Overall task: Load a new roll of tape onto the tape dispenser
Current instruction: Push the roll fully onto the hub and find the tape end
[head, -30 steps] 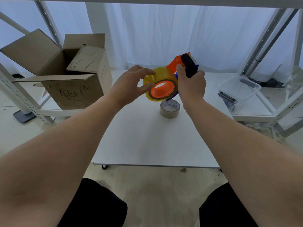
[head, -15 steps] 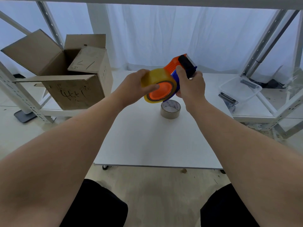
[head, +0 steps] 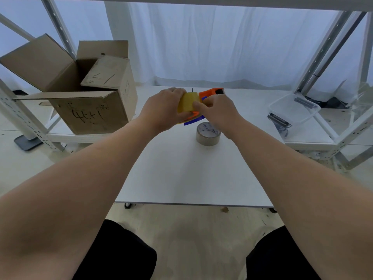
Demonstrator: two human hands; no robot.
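On the left, a brown cardboard box [head: 88,98] sits on a low shelf with its flaps open. Black marks are written on its front, but they cannot be read. The left hand [head: 163,110] is wrapped around a yellow roll of tape [head: 188,103]. The roll is held up in the air above the white table [head: 191,174], pressed against the orange tape dispenser [head: 211,91]. A blue part pokes out under the roll. The right hand [head: 220,113] grips the dispenser, with its thumb on the roll. Below sits a brown tape roll [head: 208,136] on the table. Far right is a clear plastic tub [head: 293,109].
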